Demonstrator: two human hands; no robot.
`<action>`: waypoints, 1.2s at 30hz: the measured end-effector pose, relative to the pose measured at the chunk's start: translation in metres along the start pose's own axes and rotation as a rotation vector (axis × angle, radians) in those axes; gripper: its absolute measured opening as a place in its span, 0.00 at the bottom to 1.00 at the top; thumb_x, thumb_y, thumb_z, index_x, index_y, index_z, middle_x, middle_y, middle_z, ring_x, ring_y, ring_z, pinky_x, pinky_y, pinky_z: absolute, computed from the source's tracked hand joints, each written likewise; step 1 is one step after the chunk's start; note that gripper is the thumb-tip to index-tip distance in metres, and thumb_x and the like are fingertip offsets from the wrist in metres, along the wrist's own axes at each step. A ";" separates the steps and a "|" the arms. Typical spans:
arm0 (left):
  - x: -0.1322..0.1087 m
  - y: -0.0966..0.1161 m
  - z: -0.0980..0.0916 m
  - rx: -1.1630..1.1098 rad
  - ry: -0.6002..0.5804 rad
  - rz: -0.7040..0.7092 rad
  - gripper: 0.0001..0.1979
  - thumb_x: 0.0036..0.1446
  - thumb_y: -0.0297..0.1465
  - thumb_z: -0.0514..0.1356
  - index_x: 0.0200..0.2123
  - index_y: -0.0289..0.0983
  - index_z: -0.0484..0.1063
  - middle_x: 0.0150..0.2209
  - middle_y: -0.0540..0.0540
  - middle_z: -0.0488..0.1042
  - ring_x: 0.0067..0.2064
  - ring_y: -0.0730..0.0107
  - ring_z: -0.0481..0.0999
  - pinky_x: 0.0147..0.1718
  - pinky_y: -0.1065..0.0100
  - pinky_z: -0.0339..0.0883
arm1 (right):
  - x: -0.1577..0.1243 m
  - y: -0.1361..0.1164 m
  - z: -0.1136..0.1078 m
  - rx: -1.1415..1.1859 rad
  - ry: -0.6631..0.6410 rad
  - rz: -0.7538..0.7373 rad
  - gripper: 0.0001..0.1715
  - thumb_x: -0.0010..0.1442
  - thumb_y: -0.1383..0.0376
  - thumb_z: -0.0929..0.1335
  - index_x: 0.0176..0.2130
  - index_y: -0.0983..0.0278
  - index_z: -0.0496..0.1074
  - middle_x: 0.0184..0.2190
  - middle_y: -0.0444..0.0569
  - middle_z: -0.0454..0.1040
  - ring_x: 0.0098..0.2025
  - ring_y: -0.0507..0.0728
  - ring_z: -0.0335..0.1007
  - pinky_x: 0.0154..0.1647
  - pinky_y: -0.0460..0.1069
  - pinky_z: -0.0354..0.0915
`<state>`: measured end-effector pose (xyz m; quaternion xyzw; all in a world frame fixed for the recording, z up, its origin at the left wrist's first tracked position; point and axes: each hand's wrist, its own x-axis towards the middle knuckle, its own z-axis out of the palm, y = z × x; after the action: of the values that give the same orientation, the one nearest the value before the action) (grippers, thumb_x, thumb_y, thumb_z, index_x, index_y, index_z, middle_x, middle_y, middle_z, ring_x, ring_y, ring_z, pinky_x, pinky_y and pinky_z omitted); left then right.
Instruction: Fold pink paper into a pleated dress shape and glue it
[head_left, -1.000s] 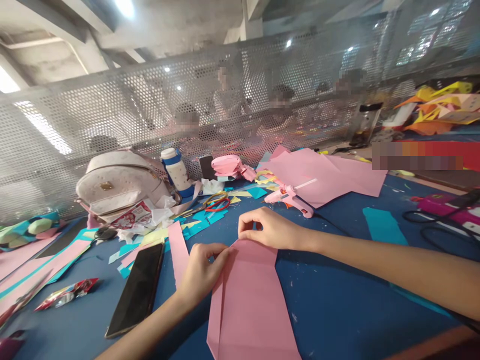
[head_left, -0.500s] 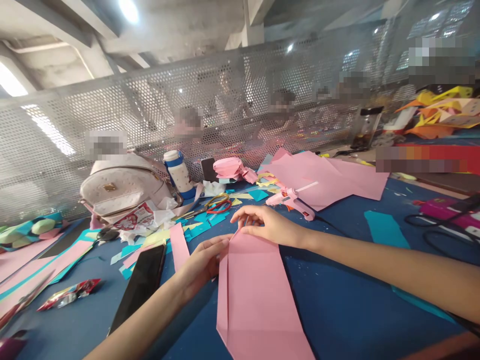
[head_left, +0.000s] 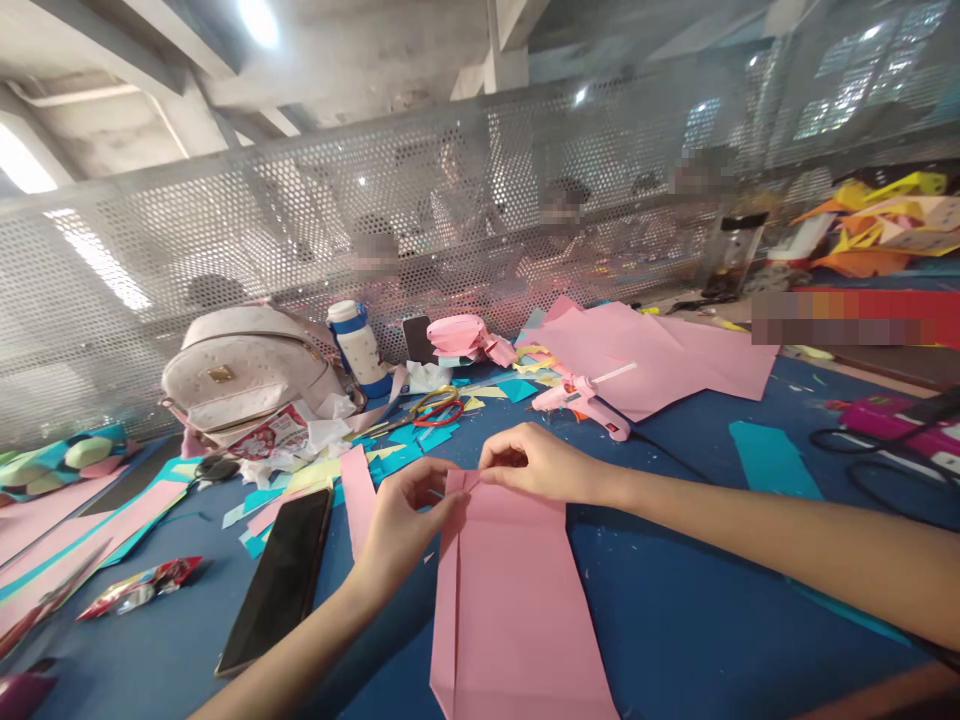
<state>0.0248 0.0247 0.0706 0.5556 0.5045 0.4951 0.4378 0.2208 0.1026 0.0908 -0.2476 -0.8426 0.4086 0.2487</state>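
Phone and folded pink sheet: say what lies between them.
Head view: the left hand and forearm, pinching the pink sheet, plus a narrow pink strip on the blue table.

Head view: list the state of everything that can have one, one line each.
Long pink paper sheet: flat on the blue table, left edge folded over, far end pinched.
Left hand: pinching the sheet's far end.
Right hand: pinching the same end.
Black smartphone: face up, screen dark.
Pink glue gun: lying on its side.
White-and-blue bottle: upright, capped.
White backpack: flap closed.
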 end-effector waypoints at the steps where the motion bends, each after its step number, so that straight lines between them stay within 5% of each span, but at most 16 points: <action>1: 0.000 -0.001 0.000 0.005 -0.029 -0.009 0.12 0.48 0.34 0.69 0.35 0.36 0.76 0.30 0.48 0.78 0.28 0.72 0.75 0.27 0.74 0.65 | 0.000 0.000 0.000 0.003 0.016 -0.007 0.08 0.57 0.64 0.67 0.29 0.65 0.73 0.25 0.43 0.72 0.28 0.51 0.64 0.30 0.46 0.59; 5: 0.003 -0.007 -0.003 -0.004 -0.122 -0.070 0.13 0.51 0.40 0.67 0.32 0.35 0.76 0.29 0.46 0.79 0.30 0.67 0.77 0.30 0.70 0.67 | 0.002 0.002 -0.005 0.009 0.050 -0.010 0.08 0.58 0.64 0.66 0.29 0.65 0.72 0.26 0.43 0.71 0.27 0.51 0.63 0.30 0.45 0.58; 12: -0.002 -0.001 -0.001 0.043 -0.270 -0.108 0.19 0.56 0.46 0.62 0.29 0.34 0.77 0.25 0.46 0.76 0.27 0.67 0.75 0.25 0.71 0.64 | 0.002 -0.001 -0.006 0.037 -0.099 -0.002 0.14 0.61 0.58 0.66 0.36 0.65 0.76 0.32 0.45 0.75 0.33 0.53 0.68 0.32 0.46 0.59; 17: -0.005 0.003 0.001 0.017 -0.414 -0.184 0.19 0.56 0.43 0.63 0.44 0.35 0.74 0.32 0.46 0.78 0.32 0.65 0.78 0.30 0.69 0.68 | 0.005 0.004 -0.008 0.039 0.021 -0.018 0.12 0.61 0.59 0.67 0.32 0.65 0.74 0.30 0.46 0.75 0.33 0.54 0.68 0.34 0.47 0.60; 20: 0.000 0.011 -0.010 0.130 -0.335 -0.243 0.19 0.51 0.42 0.67 0.40 0.35 0.75 0.35 0.45 0.78 0.34 0.63 0.78 0.30 0.70 0.69 | 0.009 0.006 -0.019 0.051 0.257 -0.076 0.14 0.62 0.58 0.65 0.30 0.65 0.70 0.29 0.45 0.70 0.33 0.54 0.65 0.34 0.48 0.59; 24: 0.014 0.029 -0.038 0.164 -0.222 -0.218 0.19 0.51 0.46 0.66 0.30 0.34 0.74 0.25 0.48 0.75 0.24 0.71 0.73 0.21 0.75 0.61 | 0.011 0.003 -0.033 0.002 0.524 -0.162 0.17 0.65 0.56 0.63 0.29 0.63 0.64 0.27 0.42 0.61 0.30 0.52 0.58 0.31 0.47 0.55; 29: 0.023 0.047 -0.063 0.108 -0.121 -0.089 0.20 0.50 0.46 0.66 0.38 0.36 0.77 0.32 0.46 0.79 0.32 0.65 0.77 0.30 0.71 0.67 | 0.010 0.003 -0.033 0.026 0.590 -0.161 0.16 0.65 0.54 0.62 0.31 0.61 0.60 0.26 0.40 0.55 0.24 0.50 0.49 0.24 0.47 0.47; 36: 0.029 0.045 -0.076 0.282 0.142 0.160 0.15 0.47 0.40 0.70 0.25 0.35 0.74 0.22 0.51 0.71 0.25 0.76 0.68 0.23 0.75 0.57 | 0.008 0.005 -0.033 0.035 0.624 -0.124 0.14 0.66 0.55 0.62 0.33 0.60 0.58 0.21 0.37 0.47 0.20 0.50 0.42 0.21 0.48 0.42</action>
<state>-0.0453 0.0477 0.1276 0.6136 0.5527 0.4908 0.2779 0.2365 0.1289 0.1063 -0.3047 -0.7321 0.3114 0.5237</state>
